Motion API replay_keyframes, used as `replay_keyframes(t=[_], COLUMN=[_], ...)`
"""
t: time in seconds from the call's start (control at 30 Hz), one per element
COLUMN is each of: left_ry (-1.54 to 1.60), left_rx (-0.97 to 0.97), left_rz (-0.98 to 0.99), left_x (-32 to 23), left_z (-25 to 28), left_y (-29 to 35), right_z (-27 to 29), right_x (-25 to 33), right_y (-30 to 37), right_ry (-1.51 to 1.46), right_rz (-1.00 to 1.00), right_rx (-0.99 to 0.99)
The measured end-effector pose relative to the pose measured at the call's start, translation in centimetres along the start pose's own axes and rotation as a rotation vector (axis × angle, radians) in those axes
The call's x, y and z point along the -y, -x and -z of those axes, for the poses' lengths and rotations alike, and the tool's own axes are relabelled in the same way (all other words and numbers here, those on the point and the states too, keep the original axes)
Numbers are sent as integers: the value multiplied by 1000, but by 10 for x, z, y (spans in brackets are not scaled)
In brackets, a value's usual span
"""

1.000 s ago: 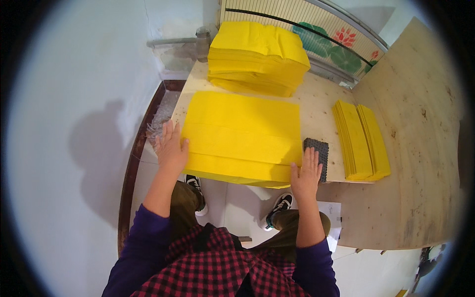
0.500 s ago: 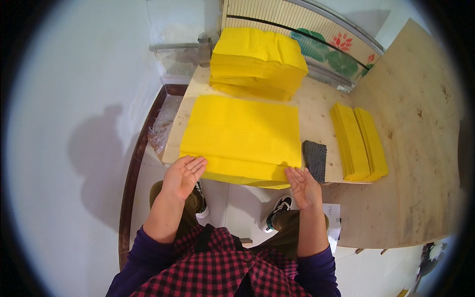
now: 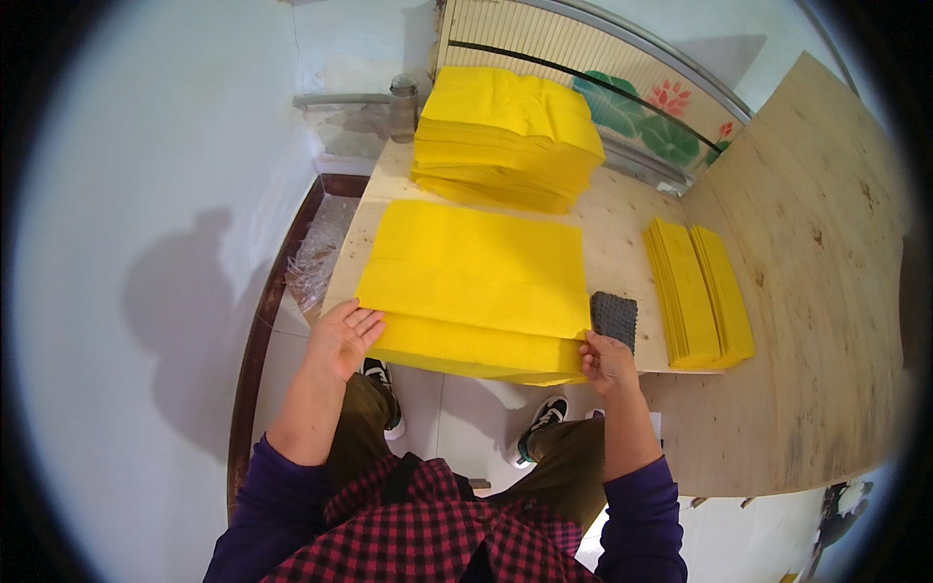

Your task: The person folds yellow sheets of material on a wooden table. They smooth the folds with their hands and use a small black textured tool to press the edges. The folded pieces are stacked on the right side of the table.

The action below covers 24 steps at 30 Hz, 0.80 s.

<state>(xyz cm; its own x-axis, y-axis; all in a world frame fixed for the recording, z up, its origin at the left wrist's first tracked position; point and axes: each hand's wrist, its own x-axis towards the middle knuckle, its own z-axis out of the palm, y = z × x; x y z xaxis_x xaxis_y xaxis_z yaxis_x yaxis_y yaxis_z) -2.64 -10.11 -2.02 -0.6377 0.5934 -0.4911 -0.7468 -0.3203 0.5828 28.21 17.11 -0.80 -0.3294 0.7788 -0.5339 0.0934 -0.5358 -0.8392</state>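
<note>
While pinching the yellow sheet (image 3: 476, 282) by its near corners, left hand (image 3: 340, 335) and right hand (image 3: 604, 360), each grip closed.

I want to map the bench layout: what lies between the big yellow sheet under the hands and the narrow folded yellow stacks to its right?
In the head view, a dark textured block and bare wooden bench.

Single head-worn fisheye view, looking steeply down, close over wooden table (image 3: 622, 233)
</note>
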Motion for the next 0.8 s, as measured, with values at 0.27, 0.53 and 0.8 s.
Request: replay_keyframes(t=[0.27,0.53,0.8], left_ry=[-259,-503,-628], left_rx=[106,185,144], left_rz=[56,77,24], left_x=[-40,-64,-65], left_z=[2,-25,-57], left_y=[-23,-65,-112], right_z=[7,5,-14], right_x=[22,49,70], right_y=[-1,-38,-73], right_ry=[241,468,540], right_rz=[20,21,150], right_rx=[95,164,177])
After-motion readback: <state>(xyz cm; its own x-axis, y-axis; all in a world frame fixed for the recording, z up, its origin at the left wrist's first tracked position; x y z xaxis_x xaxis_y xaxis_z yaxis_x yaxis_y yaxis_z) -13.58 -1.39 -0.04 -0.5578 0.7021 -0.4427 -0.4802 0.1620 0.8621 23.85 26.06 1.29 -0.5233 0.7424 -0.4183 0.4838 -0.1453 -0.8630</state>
